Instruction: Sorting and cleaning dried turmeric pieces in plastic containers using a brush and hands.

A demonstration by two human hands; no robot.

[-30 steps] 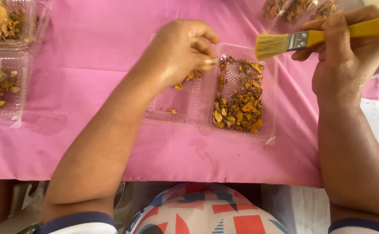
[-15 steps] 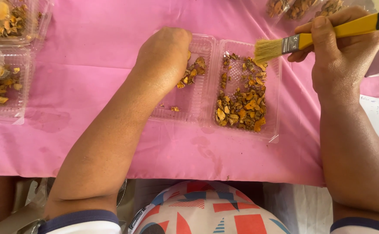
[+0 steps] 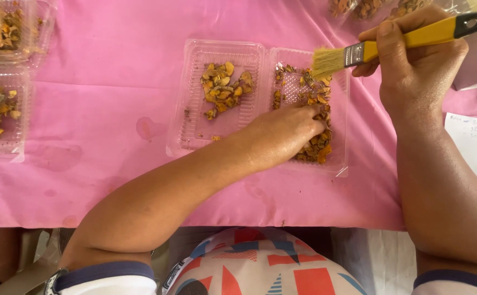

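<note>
Head view | left hand (image 3: 285, 134) reaching palm-down into clear tray (image 3: 339, 136) on pink counter (image 3: 113, 82), fingertips seemingly pinching among the orange-brown pieces (image 3: 312, 147), grip partly hidden | right hand (image 3: 413, 71) gripping yellow-handled brush (image 3: 358, 54), bristles hovering over tray's far edge.

A pink cloth (image 3: 113, 82) covered the surface. At ten o'clock sat two clear plastic containers (image 3: 1, 109) of yellow-brown pieces; more such packs (image 3: 369, 6) lay at one o'clock, and white paper (image 3: 476, 145) at three o'clock.
</note>
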